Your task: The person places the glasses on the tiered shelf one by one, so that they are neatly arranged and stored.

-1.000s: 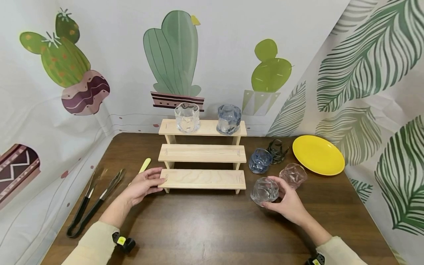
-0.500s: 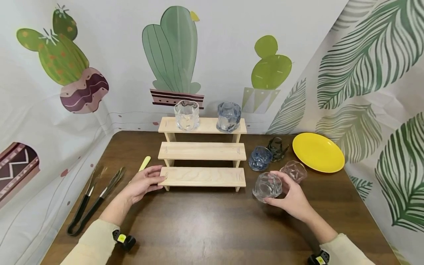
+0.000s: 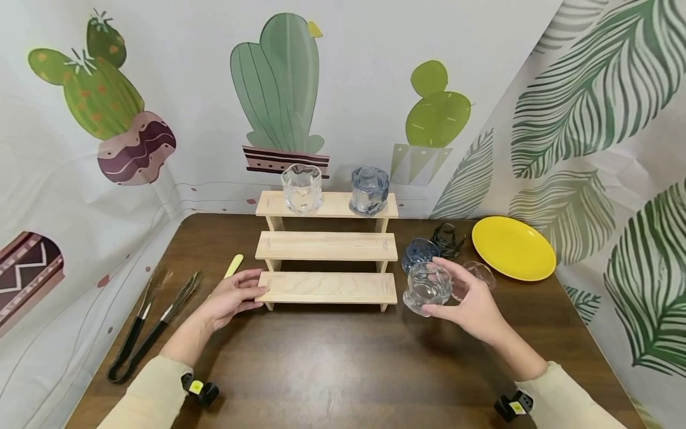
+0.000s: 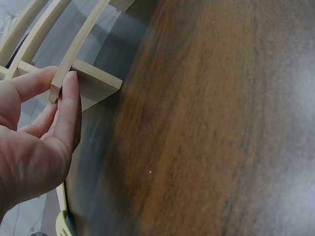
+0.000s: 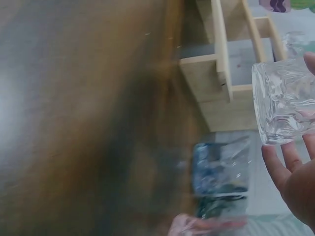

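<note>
My right hand (image 3: 474, 307) holds a clear glass (image 3: 427, 289) between thumb and fingers, above the table at the right of the three-step wooden stand (image 3: 327, 288). In the right wrist view this glass (image 5: 283, 101) has wavy walls. With my left hand (image 3: 233, 298) I pinch the left end of the stand's lowest step (image 4: 74, 49), thumb and fingers on either side of the board. On the top step stand a clear glass (image 3: 302, 189) at the left and a blue-grey glass (image 3: 370, 190) at the right.
Behind the held glass are a blue glass (image 3: 418, 251), a dark glass (image 3: 446, 239) and a partly hidden pink glass (image 3: 482, 274). A yellow plate (image 3: 514, 248) lies at the back right. Tongs (image 3: 155, 333) and a pale yellow-handled utensil (image 3: 234, 266) lie at the left.
My right hand has lifted the clear glass and brought it slightly back, so it now overlaps the blue glass in the head view. The left hand stays on the stand.
</note>
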`<state>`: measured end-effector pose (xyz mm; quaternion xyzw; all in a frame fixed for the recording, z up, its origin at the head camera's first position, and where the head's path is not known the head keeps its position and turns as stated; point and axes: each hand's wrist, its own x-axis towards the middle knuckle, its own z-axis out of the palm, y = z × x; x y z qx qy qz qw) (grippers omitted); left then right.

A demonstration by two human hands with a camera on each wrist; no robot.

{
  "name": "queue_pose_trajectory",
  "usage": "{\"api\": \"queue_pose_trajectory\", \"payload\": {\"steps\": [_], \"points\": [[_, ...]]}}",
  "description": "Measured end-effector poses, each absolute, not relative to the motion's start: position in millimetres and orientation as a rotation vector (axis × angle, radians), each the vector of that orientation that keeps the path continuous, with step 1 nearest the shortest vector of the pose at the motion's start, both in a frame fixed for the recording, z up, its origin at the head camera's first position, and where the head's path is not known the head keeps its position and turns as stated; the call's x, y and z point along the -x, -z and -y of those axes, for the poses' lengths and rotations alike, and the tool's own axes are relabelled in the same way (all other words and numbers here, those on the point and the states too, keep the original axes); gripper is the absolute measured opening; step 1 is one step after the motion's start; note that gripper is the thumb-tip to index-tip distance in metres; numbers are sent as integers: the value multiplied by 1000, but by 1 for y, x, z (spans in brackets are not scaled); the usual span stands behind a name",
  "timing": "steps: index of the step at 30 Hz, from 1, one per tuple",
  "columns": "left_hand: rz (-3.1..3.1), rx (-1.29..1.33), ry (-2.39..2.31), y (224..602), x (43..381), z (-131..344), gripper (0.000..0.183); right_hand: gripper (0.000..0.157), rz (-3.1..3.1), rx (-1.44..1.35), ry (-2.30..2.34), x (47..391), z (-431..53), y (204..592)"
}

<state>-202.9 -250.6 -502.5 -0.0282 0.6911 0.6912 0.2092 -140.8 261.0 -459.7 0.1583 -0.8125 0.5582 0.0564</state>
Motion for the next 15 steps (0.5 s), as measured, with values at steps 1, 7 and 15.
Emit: {"api": "queue_pose_trajectory", "payload": {"steps": [1,7,15], "points": [[-1921,80,-1924,502,203,251,71,89,2454,-490,-1699,143,-259,457],[-1916,81,-1924,503,203,251,71,89,2376,-566,-1743,158,-239,443],[-1914,79,-1926,503,203,251,71,87,2415,-545,-1701,175,-200,429]]}}
